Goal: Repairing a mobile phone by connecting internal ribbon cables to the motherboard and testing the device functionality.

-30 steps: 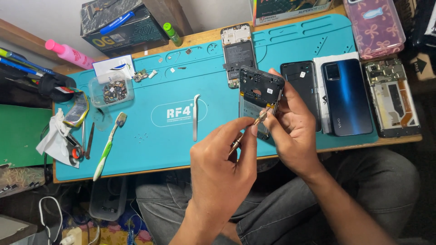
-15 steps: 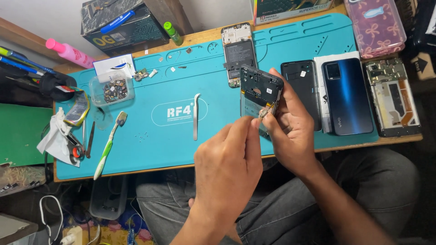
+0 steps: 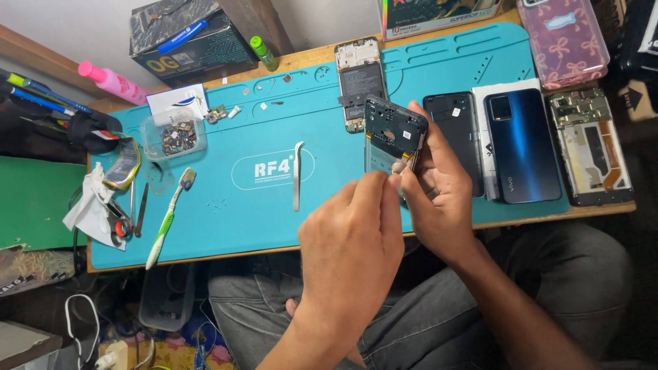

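My right hand [image 3: 439,195] grips a dark phone mid-frame [image 3: 394,130] by its right edge and holds it tilted above the teal work mat [image 3: 274,219]. My left hand [image 3: 353,240] is raised in front of it. Its thumb and fingers are pinched together at the frame's lower edge, closed on a thin tool that is almost hidden under the fingers. Both hands hover over the near edge of the table, above my lap.
Metal tweezers [image 3: 297,175] and a green toothbrush [image 3: 168,216] lie on the mat. A clear tub of small parts [image 3: 171,137] is at the left. Opened phones [image 3: 360,79] [image 3: 589,147], a black back cover [image 3: 456,140] and a blue phone [image 3: 521,144] lie around. Scissors [image 3: 120,226] rest on tissue.
My left hand has moved up and right toward the frame. The thin tool that showed clearly between its fingers is now covered by them. The right hand stays put.
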